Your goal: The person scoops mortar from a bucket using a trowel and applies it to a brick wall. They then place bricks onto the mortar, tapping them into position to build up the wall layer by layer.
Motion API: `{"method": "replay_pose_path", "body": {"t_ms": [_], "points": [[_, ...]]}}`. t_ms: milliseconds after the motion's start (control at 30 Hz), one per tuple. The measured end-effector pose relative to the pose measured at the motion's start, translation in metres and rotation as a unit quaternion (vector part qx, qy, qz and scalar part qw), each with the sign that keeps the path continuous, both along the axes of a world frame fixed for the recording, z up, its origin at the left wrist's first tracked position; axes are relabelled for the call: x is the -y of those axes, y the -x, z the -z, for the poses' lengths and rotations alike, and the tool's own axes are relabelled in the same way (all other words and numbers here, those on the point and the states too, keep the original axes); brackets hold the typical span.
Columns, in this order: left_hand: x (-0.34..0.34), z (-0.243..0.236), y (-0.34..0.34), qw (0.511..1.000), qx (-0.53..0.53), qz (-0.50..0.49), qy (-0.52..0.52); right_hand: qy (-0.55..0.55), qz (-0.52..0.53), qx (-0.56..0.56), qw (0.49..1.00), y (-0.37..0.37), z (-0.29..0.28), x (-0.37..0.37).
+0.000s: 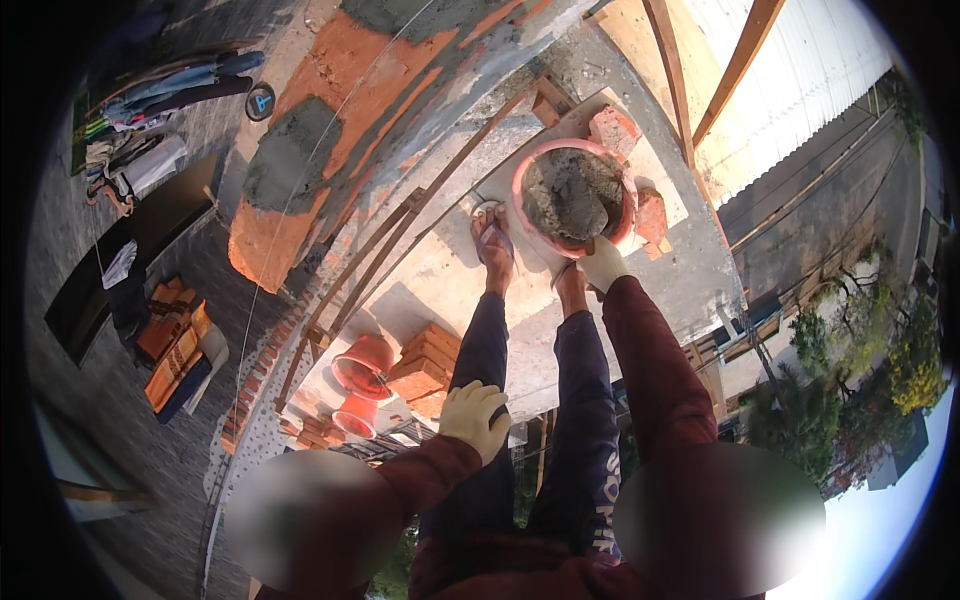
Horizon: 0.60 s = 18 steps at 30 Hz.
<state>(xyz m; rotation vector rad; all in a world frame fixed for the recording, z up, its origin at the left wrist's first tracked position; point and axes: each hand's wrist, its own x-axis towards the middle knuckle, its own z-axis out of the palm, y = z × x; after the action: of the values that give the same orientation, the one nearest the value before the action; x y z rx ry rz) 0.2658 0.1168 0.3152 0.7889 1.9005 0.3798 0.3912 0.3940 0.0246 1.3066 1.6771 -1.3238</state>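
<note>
A round pinkish-red tub holds wet grey mortar, heaped and scooped unevenly. At its near rim is my right hand in a pale glove, fingers closed. A mortar-coated, blade-like shape lies in the tub in front of this hand, but what the fingers grip is hidden. My left hand, also in a pale glove, rests on my left leg near the knee with fingers spread and nothing in it. My sandalled left foot stands just left of the tub; the other foot is mostly hidden behind the right hand.
Bricks lie beside the tub on a board. Stacked bricks and two red buckets stand at the left. A wooden rail runs along the platform, facing a partly plastered brick wall. Ground lies far below on both sides.
</note>
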Motion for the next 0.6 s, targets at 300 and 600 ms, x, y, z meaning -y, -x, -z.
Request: {"method": "replay_pose_path", "body": {"t_ms": [300,600], "points": [[-0.007,-0.005,0.003,0.998,0.026,0.036,0.035,0.170,0.260,-0.058,0.949,0.018,0.005,0.011],[-0.015,0.000,-0.001,0.999,0.000,0.043,0.004,0.146,0.136,-0.081,0.977,-0.042,-0.050,-0.027]]}}
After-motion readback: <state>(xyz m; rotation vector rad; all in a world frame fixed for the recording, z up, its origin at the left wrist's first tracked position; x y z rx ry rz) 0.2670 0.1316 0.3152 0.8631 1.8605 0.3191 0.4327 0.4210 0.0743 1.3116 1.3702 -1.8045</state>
